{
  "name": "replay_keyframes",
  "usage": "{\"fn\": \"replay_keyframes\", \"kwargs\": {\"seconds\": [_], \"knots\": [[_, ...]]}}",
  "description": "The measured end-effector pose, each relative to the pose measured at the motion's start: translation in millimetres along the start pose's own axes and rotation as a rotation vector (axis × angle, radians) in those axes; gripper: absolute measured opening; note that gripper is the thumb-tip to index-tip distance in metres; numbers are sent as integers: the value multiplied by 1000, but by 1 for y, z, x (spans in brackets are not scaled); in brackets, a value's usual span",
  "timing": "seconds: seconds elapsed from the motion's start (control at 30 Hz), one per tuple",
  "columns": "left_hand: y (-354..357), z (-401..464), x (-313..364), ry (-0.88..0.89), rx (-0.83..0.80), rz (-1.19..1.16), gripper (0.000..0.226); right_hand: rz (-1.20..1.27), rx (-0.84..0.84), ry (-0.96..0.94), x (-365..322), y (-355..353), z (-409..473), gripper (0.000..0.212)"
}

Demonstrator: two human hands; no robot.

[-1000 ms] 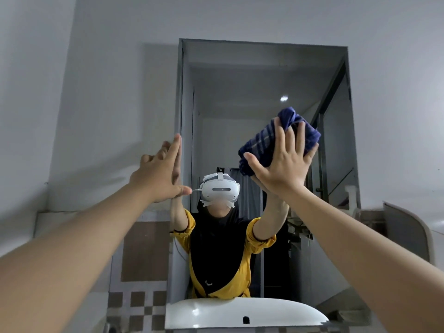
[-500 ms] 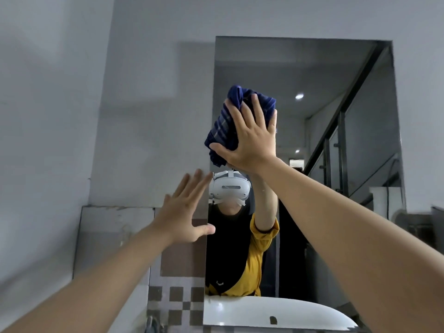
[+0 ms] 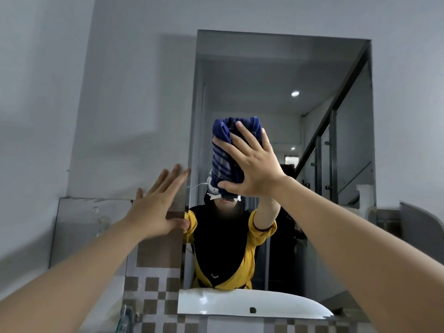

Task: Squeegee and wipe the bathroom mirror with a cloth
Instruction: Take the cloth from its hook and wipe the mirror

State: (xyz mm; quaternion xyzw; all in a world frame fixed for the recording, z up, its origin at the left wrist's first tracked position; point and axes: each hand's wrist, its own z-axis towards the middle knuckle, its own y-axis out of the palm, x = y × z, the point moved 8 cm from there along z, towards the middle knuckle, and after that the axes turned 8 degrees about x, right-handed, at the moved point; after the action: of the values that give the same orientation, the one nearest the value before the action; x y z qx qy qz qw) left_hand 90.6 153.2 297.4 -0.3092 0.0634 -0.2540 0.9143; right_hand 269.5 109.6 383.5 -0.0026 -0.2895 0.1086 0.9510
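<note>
A tall rectangular mirror (image 3: 276, 75) hangs on the grey wall ahead. My right hand (image 3: 252, 164) presses a folded dark blue striped cloth (image 3: 224, 150) flat against the glass, left of the mirror's middle and about halfway up. My left hand (image 3: 158, 203) is open with fingers spread, palm on the wall at the mirror's left edge, lower than the cloth. The glass reflects a person in a yellow and black top. No squeegee is in view.
A white basin (image 3: 240, 306) sits below the mirror. Brown and white checkered tiles (image 3: 156, 296) cover the wall at lower left, with a metal tap (image 3: 126, 318) by them. A curved panel (image 3: 422, 224) stands at the right.
My right hand has slid the cloth down the glass from the upper area to mid-height. My left hand stays flat by the mirror's left edge. The view has shifted slightly.
</note>
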Motion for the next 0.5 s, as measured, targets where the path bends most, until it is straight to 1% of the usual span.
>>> {"fn": "replay_keyframes", "kwargs": {"seconds": [0.17, 0.3, 0.5], "knots": [[-1, -3, 2, -34, -13, 8, 116, -56, -37, 59, 42, -17, -46, 94], [1, -3, 3, -57, -13, 23, 116, -80, -21, 161, 76, -32, -84, 93], [4, -6, 3, -98, -19, 23, 116, -122, -9, 242, 114, -47, -127, 94]]}}
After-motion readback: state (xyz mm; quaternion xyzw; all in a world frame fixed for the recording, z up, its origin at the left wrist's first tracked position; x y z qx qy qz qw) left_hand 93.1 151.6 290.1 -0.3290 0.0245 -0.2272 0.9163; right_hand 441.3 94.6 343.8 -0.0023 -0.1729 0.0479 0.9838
